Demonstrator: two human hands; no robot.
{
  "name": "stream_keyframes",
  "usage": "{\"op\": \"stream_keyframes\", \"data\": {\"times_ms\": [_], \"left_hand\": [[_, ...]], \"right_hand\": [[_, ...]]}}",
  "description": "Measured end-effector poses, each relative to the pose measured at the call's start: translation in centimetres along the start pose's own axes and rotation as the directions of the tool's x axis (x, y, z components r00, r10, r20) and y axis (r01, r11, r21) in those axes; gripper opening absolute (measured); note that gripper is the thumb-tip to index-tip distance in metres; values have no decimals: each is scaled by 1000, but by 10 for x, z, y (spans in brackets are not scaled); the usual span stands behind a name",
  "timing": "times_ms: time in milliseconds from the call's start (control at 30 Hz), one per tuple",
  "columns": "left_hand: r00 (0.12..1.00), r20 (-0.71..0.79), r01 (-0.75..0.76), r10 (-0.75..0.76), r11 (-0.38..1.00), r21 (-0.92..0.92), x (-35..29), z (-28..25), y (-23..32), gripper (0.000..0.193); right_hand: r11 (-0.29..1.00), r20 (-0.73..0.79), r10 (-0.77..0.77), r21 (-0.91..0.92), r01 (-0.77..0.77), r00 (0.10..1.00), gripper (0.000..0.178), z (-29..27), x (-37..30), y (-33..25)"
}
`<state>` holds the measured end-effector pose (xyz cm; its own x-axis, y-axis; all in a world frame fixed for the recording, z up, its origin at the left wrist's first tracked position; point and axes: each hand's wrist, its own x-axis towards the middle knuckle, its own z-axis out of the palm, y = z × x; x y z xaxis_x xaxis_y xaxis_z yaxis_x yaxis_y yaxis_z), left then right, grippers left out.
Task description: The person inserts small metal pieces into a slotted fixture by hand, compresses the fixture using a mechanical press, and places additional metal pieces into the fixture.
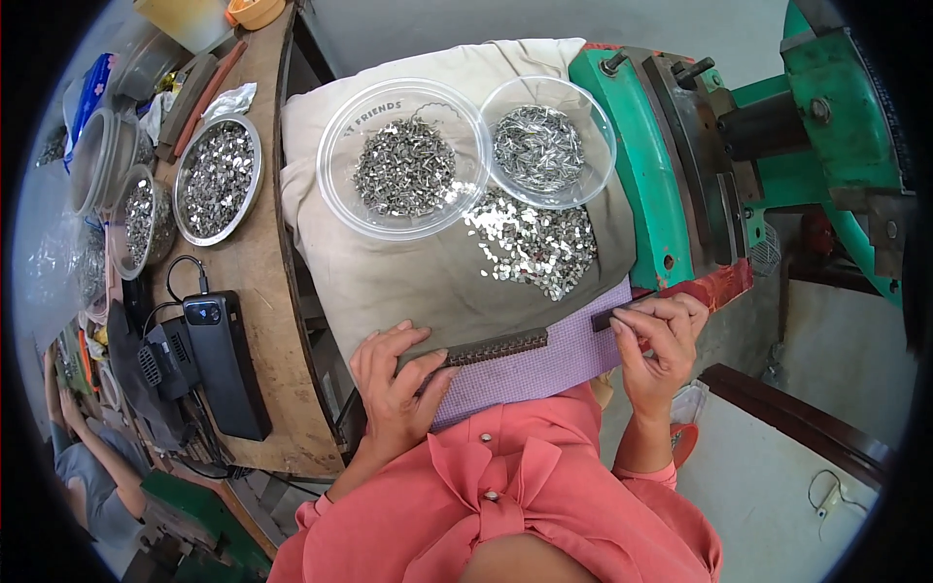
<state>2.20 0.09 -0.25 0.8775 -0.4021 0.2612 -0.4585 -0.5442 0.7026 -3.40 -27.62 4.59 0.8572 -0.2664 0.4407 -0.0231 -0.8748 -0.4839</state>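
Note:
My left hand [397,381] grips the left end of a long dark strip [501,347] with a toothed or slotted row along it. The strip lies over a purple woven mat [525,384] in front of me. To its right, my right hand [663,342] pinches a short dark flat bar [604,319] between thumb and fingers. Beyond both hands, a loose pile of small shiny metal discs [544,248] rests on a grey-green cloth [389,282]. Behind the pile are a wide clear tub [335,194] of small metal pieces and a smaller clear tub [604,146] of thin, pin-like metal pieces.
A green machine press [622,175] stands to the right. On the wooden table [292,408] at left are a metal bowl [257,185] of metal bits, a black power bank [228,364], cables and plastic containers. A co-worker's arm [102,452] shows at far left.

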Motion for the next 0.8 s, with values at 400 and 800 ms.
{"op": "stream_keyframes", "data": {"times_ms": [400,800], "left_hand": [[1000,-2,-6,6,1000,17,0,0,1,30],[1000,-10,4,-4,1000,18,1,0,1,29]], "right_hand": [[997,-66,49,-51,-53,997,18,-6,-15,18],[1000,-10,10,-10,-10,1000,20,2,-18,8]]}}
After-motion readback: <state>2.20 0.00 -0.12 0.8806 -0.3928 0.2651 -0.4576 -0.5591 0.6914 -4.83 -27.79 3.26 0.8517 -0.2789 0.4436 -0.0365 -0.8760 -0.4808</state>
